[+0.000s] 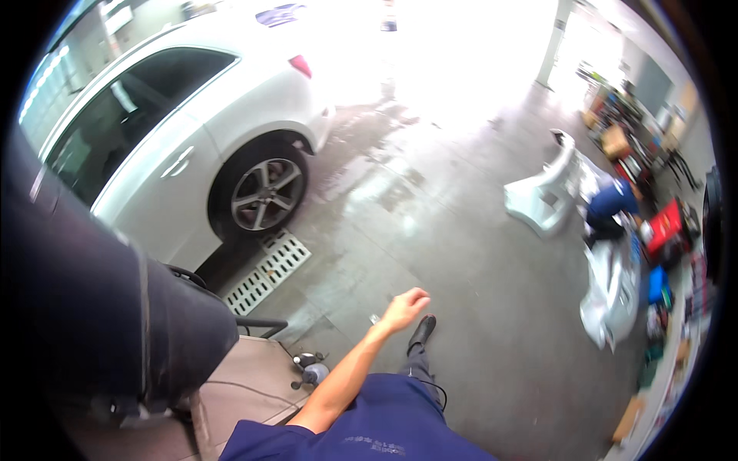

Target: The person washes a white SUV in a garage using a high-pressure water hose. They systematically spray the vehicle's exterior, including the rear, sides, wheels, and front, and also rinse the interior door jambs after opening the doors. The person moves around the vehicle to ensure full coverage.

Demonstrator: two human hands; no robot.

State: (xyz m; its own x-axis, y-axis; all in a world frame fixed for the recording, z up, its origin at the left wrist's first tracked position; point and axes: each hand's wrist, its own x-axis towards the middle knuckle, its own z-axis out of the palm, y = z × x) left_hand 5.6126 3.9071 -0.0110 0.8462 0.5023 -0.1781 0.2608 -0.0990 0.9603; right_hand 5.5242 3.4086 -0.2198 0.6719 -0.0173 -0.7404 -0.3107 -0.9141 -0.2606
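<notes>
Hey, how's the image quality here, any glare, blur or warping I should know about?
In the head view, glare burns out the top middle and pale reflections streak the floor; also in the head view, the co-worker at right looks smeared, while the left hand is slightly soft but readable; the head view's fisheye bends straight edges, and its corners go black.
</notes>
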